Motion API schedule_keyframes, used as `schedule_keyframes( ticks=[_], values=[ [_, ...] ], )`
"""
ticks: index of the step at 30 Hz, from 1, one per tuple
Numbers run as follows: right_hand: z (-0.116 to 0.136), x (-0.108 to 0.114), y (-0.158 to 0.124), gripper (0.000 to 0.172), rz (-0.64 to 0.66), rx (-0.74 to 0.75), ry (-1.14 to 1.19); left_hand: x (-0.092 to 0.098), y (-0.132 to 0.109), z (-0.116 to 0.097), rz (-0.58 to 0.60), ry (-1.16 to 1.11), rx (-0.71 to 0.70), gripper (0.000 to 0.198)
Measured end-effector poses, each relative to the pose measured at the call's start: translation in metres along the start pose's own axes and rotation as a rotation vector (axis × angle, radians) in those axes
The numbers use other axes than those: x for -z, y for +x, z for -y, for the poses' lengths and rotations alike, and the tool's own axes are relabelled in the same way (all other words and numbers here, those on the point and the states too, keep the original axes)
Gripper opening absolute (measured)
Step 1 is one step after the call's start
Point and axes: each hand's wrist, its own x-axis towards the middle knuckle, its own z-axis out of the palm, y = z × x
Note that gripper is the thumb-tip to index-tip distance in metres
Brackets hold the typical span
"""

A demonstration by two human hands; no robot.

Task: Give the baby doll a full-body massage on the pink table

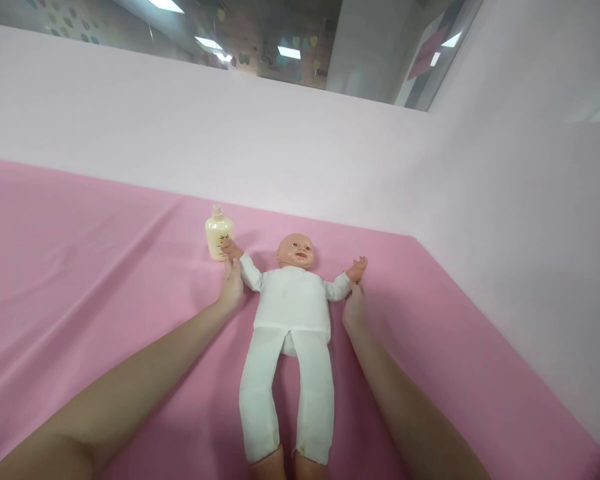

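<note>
While lying face-up, doll rests between left hand and right hand.

A white-clothed baby doll lies face-up on the pink sheet, arms spread, feet seemingly bare.

A baby doll in white clothes lies face up on a pink sheet, the left hand and right hand touching its wrists, beside a cream bottle.

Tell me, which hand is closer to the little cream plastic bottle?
Left. The left hand sits just below the small cream plastic bottle. The right hand lies on the other side of the white-clothed baby doll, well away from it.
</note>
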Motion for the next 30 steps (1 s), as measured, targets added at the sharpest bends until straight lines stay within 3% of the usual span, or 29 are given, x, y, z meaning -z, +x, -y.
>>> schedule_keyframes(
  ticks=[7, 12, 18, 30],
  values=[
    [0.017, -0.007, -0.018, 0.059, 0.353, 0.072, -0.393, -0.005, -0.016, -0.016, 0.322, 0.271, -0.224, 0.065],
    [0.015, -0.006, -0.022, 0.062, 0.539, 0.277, -0.707, -0.007, -0.021, -0.024, 0.457, 0.507, -0.424, 0.060],
    [0.016, -0.009, -0.023, 0.065, 0.587, 0.373, -0.802, -0.010, -0.022, -0.020, 0.539, 0.746, -0.554, 0.050],
    [0.018, -0.011, -0.023, 0.065, 0.627, 0.387, -0.816, -0.013, -0.023, -0.023, 0.568, 0.785, -0.536, 0.048]
  ],
)
